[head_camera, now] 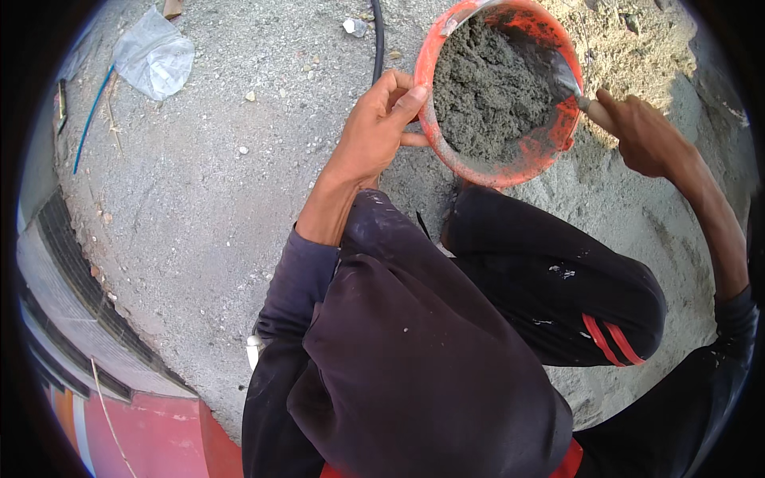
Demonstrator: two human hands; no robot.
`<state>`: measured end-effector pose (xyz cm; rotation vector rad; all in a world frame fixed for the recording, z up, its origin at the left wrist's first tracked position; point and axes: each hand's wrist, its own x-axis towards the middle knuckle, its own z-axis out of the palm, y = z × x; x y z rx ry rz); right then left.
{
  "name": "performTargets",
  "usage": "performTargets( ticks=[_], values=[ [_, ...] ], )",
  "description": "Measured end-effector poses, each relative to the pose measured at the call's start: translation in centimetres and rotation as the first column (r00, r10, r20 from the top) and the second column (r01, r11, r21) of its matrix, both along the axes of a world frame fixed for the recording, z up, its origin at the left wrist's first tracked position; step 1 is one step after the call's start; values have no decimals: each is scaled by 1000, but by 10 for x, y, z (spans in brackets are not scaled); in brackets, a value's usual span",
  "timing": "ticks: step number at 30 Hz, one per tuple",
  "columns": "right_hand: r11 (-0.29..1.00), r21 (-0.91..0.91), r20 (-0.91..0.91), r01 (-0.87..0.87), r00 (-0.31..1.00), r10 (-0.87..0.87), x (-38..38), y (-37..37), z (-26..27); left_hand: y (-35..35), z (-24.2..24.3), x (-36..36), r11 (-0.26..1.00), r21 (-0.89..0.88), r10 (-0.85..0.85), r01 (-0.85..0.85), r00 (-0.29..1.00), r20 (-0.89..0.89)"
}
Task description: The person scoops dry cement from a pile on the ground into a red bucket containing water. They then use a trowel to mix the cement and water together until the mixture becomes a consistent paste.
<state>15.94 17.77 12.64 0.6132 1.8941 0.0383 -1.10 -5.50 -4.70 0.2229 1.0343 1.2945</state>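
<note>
An orange-red plastic bucket (505, 173) stands tilted on the ground in front of my legs, with wet grey mortar (484, 89) inside. My left hand (373, 128) grips the bucket's left rim, the thumb on top of the edge. At the opposite rim, my right hand (645, 131) is closed around the handle of a trowel (565, 74). The trowel's metal blade lies inside the bucket against the right wall, beside the mortar, and part of the blade is hard to make out.
Rough grey ground bears small stones. A black hose (378, 36) runs left of the bucket. Farther left lie a clear plastic bag (154, 54) and a blue strip (92, 122). Sandy material (633, 54) is heaped behind the bucket at right. A red-pink surface (161, 436) is at lower left.
</note>
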Motion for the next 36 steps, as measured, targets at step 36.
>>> performTargets(
  ticks=[36],
  values=[
    [-875,-229,838,-426,-544,46,88,-125,-21,-10,9,-10,991,-69,-113,118,991,76]
  ],
)
